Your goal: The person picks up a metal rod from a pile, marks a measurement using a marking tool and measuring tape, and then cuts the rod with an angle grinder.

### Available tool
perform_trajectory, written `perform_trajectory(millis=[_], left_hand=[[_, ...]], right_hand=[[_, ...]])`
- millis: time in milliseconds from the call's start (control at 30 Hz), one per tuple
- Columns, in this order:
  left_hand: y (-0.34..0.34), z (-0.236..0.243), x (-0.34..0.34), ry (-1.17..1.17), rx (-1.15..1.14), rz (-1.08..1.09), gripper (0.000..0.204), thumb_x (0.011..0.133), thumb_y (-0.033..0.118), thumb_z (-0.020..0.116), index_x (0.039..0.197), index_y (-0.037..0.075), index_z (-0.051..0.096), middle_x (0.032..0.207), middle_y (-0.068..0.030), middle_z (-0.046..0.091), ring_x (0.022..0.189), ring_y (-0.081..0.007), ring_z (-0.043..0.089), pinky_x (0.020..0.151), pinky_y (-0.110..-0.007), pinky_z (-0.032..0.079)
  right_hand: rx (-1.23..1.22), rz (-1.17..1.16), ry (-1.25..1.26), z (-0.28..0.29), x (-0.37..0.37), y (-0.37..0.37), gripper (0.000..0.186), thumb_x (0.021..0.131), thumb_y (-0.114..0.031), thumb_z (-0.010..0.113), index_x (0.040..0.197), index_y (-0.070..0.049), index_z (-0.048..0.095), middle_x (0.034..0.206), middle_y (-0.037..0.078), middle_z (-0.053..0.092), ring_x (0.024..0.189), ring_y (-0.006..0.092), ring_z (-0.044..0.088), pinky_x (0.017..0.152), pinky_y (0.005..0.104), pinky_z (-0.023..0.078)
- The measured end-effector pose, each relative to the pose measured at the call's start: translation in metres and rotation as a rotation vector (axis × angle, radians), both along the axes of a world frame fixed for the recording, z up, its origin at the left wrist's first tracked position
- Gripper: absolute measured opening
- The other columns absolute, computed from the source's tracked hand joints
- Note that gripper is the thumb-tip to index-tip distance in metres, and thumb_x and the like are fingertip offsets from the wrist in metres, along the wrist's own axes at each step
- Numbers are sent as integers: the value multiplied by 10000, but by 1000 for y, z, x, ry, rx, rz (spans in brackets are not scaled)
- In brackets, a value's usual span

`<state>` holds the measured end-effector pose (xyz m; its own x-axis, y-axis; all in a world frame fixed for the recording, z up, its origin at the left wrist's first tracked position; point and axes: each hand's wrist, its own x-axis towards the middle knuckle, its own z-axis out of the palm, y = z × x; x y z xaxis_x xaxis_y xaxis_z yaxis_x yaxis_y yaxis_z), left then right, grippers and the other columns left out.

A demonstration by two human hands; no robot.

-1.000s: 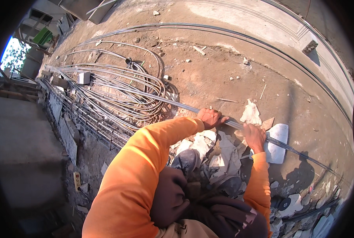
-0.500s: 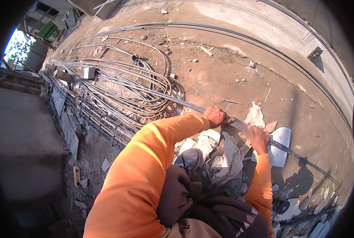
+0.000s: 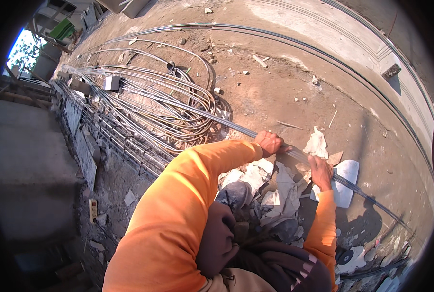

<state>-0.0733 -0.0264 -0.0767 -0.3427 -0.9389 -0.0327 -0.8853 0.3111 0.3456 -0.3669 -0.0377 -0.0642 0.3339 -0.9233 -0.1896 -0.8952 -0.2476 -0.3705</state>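
Observation:
A bundle of long thin steel rods (image 3: 236, 127) runs slantwise across in front of me, from the pile at the left down to the lower right. My left hand (image 3: 269, 143) is wrapped round it near the middle. Farther along, to the right, my right hand (image 3: 321, 173) grips the same bundle. Both forearms are in orange sleeves. Beneath the right-hand side of the bundle lies a white flat piece (image 3: 347, 182). Torn pale sheets (image 3: 280, 192) lie on the ground below my hands, around my feet.
Many bent rods (image 3: 178, 117) loop on the ground at left, with a grey block (image 3: 111, 82) among them. A tied rebar cage (image 3: 129, 146) runs beside them. A power strip (image 3: 93, 210) lies lower left. Long rods (image 3: 256, 30) curve across the far ground; a cutting disc (image 3: 345, 257) lies lower right.
Both hands keep their hold on the rod bundle and appear slightly farther right and lower. The whole view has shifted a little; little else differs.

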Motion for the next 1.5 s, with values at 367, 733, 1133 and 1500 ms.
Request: perform_trajectory(millis=[367,733,1133,1500], left_hand=[[-3,4,-1,-45,134,16,706,1001,710,457,816,107,774,771,-149,743,756,-340,753,678,-451,581],[4,-7,3,43,44,60,686,999,684,484,801,84,754,795,-133,744,740,-345,738,637,-459,560],[8,-15,-2,46,-19,68,551,1014,575,533,846,99,755,830,-109,753,770,-316,754,668,-438,585],[6,3,3,89,-1,85,646,1010,651,521,793,70,702,795,-131,726,735,-368,729,662,-463,571]], right_hand=[[18,-1,23,-1,-1,-1,503,1056,-519,457,984,-91,711,902,192,719,982,375,670,890,485,401],[40,-55,-69,5,3,1,511,1026,-551,523,1035,-92,747,868,170,720,937,373,672,938,461,390],[82,-54,-53,9,0,-3,523,1029,-567,513,1046,-101,751,827,123,754,930,371,689,967,448,400],[102,-65,-84,29,14,1,555,1021,-594,488,1008,-108,756,799,100,747,902,354,692,963,477,389]])
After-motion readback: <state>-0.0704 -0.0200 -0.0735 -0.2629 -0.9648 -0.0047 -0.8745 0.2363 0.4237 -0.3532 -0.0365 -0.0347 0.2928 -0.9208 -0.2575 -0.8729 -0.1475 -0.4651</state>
